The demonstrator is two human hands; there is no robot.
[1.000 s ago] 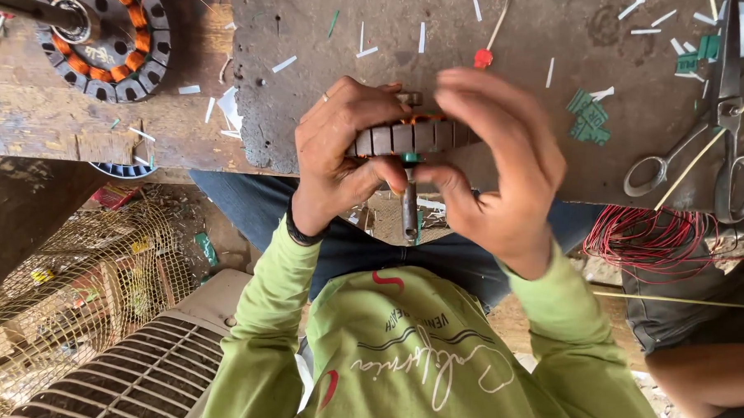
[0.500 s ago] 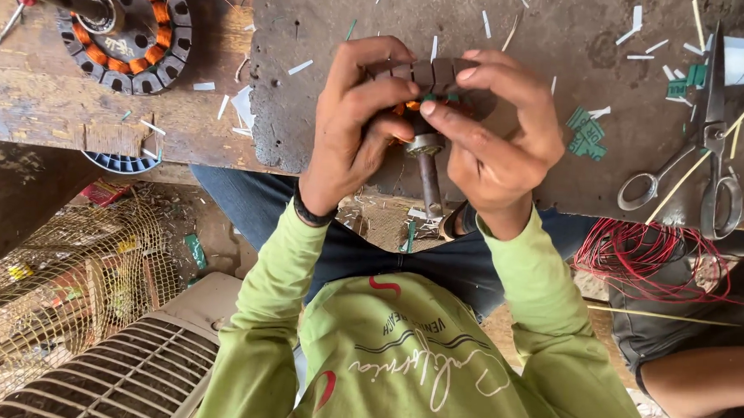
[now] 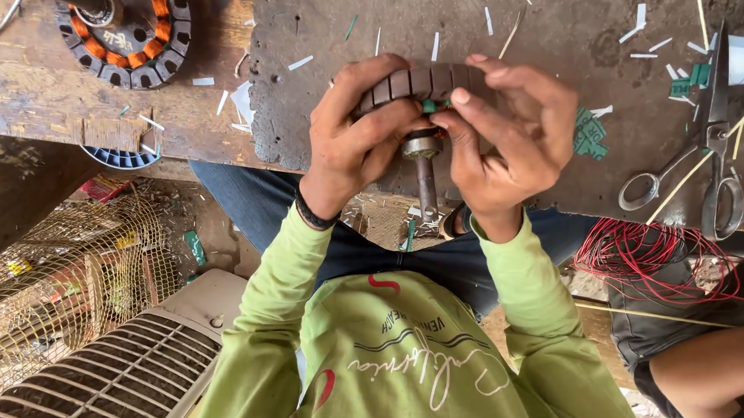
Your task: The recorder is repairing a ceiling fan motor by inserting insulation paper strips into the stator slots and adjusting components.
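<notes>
Hands meet at the near edge of the workbench point(image 3: 505, 181), both wrapped around a small motor stator point(image 3: 422, 83), a dark ring of steel laminations with a short metal shaft point(image 3: 426, 186) poking down toward the person's lap. Left hand point(image 3: 354, 138) grips the ring from its side, fingers curled over the outer rim and thumb tucked beneath, closed firmly on it. Right hand point(image 3: 514, 140) closes in from the other side, thumb and forefinger pinched narrow on a small green insulation strip point(image 3: 429, 106) right at the ring's inner face, the other fingers draped over the rim. Stator sits tilted, held just above the bench rather than resting on it. Off to the far left lies a second stator point(image 3: 123, 27), this one wound with orange coils, lying flat on the wooden part of the bench. White and green paper slivers are scattered across the dark surface, with a little stack of green slips point(image 3: 589, 138) just beside the right hand. Scissors point(image 3: 703, 163) lie well to the right, handles toward the person. Below them, red wire point(image 3: 659, 260) hangs in a loose tangle off the edge. A wire fan guard point(image 3: 64, 281) rests on the floor at lower left.
</notes>
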